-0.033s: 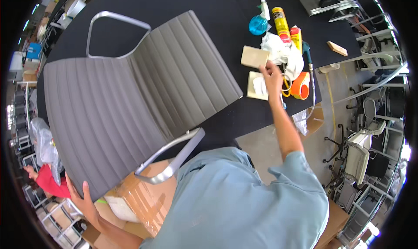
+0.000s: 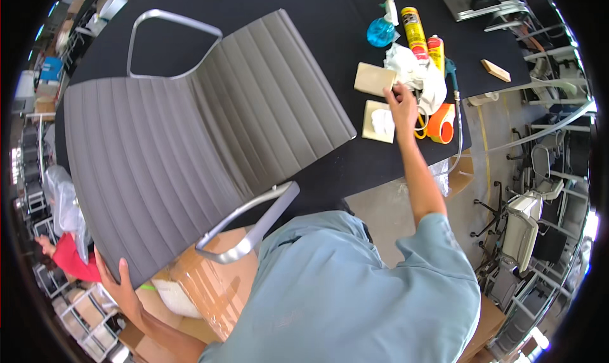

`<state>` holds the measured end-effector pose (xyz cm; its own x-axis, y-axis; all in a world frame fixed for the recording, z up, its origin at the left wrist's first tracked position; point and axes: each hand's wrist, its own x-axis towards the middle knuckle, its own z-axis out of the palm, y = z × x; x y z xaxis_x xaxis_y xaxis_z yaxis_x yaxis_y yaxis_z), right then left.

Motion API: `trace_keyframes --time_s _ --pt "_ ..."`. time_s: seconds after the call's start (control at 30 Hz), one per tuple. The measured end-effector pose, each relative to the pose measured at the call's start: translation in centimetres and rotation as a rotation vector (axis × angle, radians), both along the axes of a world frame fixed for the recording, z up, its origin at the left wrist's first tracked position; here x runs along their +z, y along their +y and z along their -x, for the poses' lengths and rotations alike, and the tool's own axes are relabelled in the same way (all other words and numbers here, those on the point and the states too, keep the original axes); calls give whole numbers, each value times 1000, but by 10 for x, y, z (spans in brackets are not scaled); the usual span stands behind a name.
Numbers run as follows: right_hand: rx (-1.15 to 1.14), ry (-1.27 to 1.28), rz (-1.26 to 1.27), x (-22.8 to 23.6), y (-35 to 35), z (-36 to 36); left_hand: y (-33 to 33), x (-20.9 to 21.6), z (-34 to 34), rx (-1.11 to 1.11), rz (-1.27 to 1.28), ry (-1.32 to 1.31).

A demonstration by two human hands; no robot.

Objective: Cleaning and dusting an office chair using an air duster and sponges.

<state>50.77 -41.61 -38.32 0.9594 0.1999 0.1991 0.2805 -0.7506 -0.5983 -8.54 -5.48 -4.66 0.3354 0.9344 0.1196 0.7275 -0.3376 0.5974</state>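
A grey ribbed chair seat and back with silver armrests lies on the black-covered table. My left hand grips its near left edge, thumb on top; some fingers are hidden. At the right, my right hand has its bent fingers apart at the corner of a flat beige pad. I cannot tell whether they touch it. A second beige pad, with a white wad on it, lies just nearer. Crumpled white cloth sits beside my fingers.
Beyond the cloth are a blue spray bottle and a yellow can. An orange tape roll and a hose with a blue air gun lie right of my hand. A cardboard box stands below the chair; a red-sleeved arm shows at left.
The view has shifted slightly. My right hand has drawn back a little toward me, while the pad stays where it lay. My left hand keeps its place on the chair.
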Motion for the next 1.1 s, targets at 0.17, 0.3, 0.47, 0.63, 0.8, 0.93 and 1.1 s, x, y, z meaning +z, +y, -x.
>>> trace_keyframes --time_s 0.17,0.3,0.47,0.63,0.8,0.93,1.1 --pt "16 64 316 -7 6 -39 -3 5 -17 8 14 26" --pt "68 178 149 1 20 -50 -1 7 -10 23 -11 56" --pt "22 232 -439 37 -22 -30 -6 11 -17 38 -16 71" --pt "200 128 -234 84 -56 30 -10 15 -22 48 -37 96" --pt "637 -198 175 71 -62 38 -15 18 -32 57 -28 80" --pt "775 -214 317 49 -72 50 -9 13 -28 25 -51 90" --pt "880 -71 299 63 -108 84 -7 19 -21 11 -93 107"
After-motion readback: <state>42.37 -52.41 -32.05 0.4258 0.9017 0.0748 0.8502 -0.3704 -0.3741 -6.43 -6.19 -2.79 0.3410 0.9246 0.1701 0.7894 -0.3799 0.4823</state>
